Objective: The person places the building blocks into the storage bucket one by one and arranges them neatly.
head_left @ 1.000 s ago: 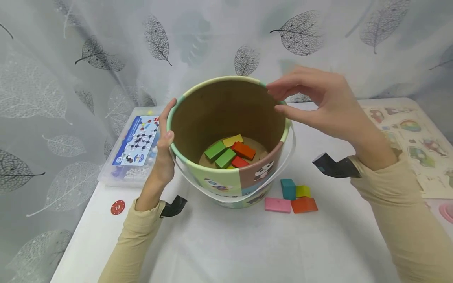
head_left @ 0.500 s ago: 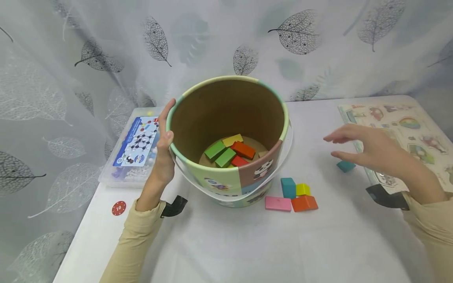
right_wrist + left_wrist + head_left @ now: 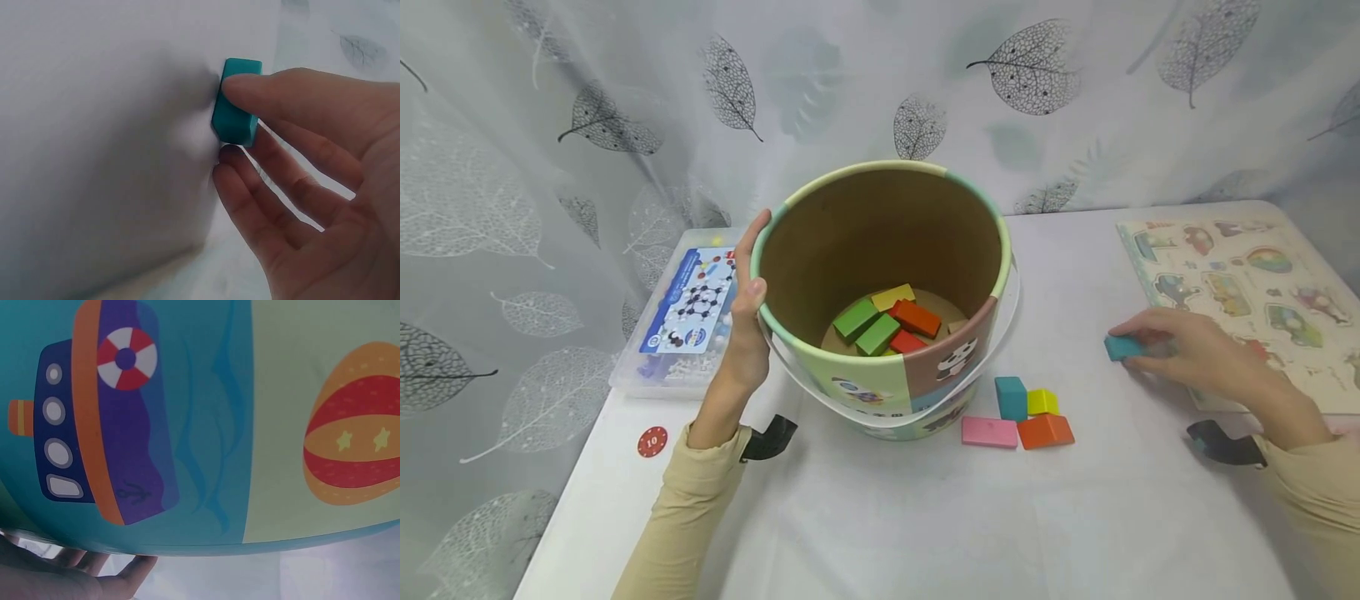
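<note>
My left hand grips the left rim of a large round bucket, thumb at the rim and fingers along the outer wall. The bucket leans toward me, its white handle hanging down in front. Inside lie several wooden blocks, among them a green block and an orange-red block. Over on the right, my right hand pinches a teal block at the tabletop. The right wrist view shows the thumb on one face of this teal block. A printed boat covers the bucket wall in the left wrist view.
Beside the bucket's base lie a teal block, a yellow block, an orange block and a pink block. A picture puzzle board is at the right, a clear plastic case at the left. Near it lies a red chip.
My right hand has left the bucket's right rim, moved right and down to the table, and taken hold of the teal block there. The left hand and bucket stay put.
</note>
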Demonstrator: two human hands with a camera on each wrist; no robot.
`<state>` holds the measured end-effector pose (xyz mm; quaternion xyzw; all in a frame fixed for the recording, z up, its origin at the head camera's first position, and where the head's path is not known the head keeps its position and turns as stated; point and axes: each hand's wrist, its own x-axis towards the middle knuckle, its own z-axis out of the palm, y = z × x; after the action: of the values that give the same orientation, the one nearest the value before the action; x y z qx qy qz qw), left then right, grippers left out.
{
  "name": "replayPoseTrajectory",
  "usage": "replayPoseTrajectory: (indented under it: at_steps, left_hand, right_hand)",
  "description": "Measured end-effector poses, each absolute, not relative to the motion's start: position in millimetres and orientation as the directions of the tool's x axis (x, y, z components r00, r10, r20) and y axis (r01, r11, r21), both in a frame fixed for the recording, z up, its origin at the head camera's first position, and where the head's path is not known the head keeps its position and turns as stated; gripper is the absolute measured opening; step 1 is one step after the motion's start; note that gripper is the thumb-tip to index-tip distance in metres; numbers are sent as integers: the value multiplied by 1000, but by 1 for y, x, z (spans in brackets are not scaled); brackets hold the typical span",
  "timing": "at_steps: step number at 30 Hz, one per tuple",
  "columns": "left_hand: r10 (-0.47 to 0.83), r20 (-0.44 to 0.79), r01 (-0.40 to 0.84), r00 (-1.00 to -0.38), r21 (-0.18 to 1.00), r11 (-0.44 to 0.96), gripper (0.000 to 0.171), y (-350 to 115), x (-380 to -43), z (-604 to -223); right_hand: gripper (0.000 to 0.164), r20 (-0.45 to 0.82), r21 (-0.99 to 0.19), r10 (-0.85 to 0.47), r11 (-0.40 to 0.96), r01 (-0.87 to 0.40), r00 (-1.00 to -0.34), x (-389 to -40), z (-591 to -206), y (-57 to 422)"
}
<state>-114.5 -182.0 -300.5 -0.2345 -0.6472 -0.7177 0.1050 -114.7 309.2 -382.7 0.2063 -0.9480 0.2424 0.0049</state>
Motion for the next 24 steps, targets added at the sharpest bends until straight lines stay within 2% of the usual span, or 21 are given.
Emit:
replayPoseTrajectory:
  at_steps: [7, 14, 16, 20, 22, 24]
  left_hand:
    - [150, 478, 461, -865, 877, -137, 84, -182, -114, -299]
    - [140, 487, 467, -862, 871, -154, 84, -181, -115, -299]
    - [143, 487, 465, -861, 870, -163, 84, -180, -115, -300]
    - [143, 487, 464, -862, 870, -166, 85, -180, -116, -302]
    - [140, 485, 464, -863, 871, -160, 85, -181, -116, -303]
    - [141, 486, 464, -863, 871, -160, 85, -181, -116, -302]
  right_hand:
    - [37, 136, -496, -448, 742, -452, -884, -135, -371, 281]
    - [40, 283, -506, -386, 718, -478, -878, -159, -312, 249]
    - [43, 367, -514, -386, 674, -531, -846, -163, -290, 240]
    - [49, 549, -530, -394, 517, -672, -737, -165, -253, 218]
    - [52, 594, -518, -400, 474, -712, -698, -162, -235, 203]
    - [52, 591, -505, -417, 476, -720, -691, -158, -220, 189]
